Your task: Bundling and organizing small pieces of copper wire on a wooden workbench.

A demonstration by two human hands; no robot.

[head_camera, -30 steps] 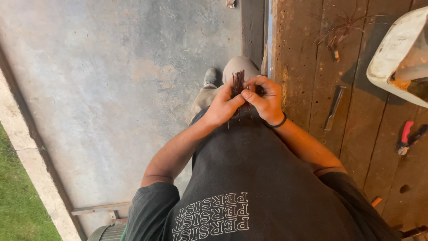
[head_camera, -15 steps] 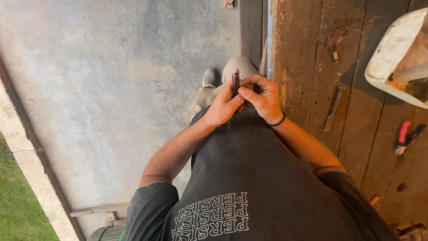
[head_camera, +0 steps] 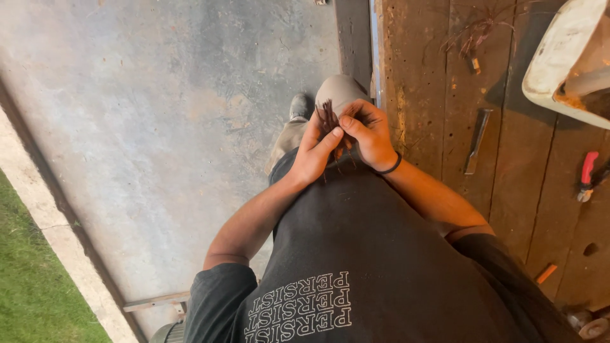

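Both of my hands meet in front of my chest around a small bundle of thin dark strands (head_camera: pixel 328 118), perhaps wires. My left hand (head_camera: pixel 316 154) cups the bundle from below, its thumb pressing toward the right hand. My right hand (head_camera: pixel 368 132), with a black band on its wrist, pinches the strands from the right. The strand tips fan out above my fingers. The lower part of the bundle is hidden inside my palms.
A worn wooden workbench (head_camera: pixel 438 95) runs along the right, bearing a flat metal tool (head_camera: pixel 476 141), a red-handled tool (head_camera: pixel 587 174), a tangle of wire (head_camera: pixel 473 32) and a white container (head_camera: pixel 569 57). Concrete floor (head_camera: pixel 159 127) lies left, with grass (head_camera: pixel 32 286) beyond its edge.
My hands stay together on the strands; the fingers have shifted slightly, working the bundle. The view has barely moved.
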